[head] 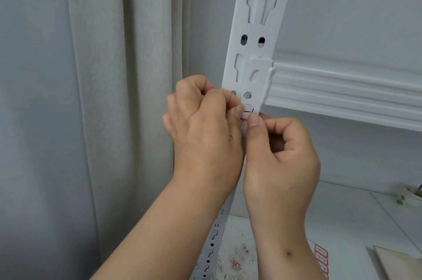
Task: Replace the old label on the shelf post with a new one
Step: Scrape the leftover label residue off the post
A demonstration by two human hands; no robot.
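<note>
A: Grey curtain point(109, 97) to the left of the shelf post point(253, 51), pale wall behind it, a white shelf beam point(342, 90) hooked into its right side. Where does the job stand?

B: Mid-way, I'd say. A small white label point(247, 112) with a red border and a dark handwritten mark sits on the post, just below the beam's bracket. Whether it is the old one coming off or the new one going on, I cannot tell.

A: And the hands?

B: Both are at the label. The left hand point(205, 131) has curled fingers, its fingertips pinching or picking at the label's left edge. The right hand point(283, 154) is curled too, its thumb pressing the lower right corner.

A: Any evidence lower down?

B: Below the post, on the lower shelf point(342, 222), lie scraps of torn paper point(237, 261), white and red, which suggests scraping has happened. To their right is a sheet of spare labels point(320, 259), red-bordered. So pressing flat or peeling may remain.
</note>
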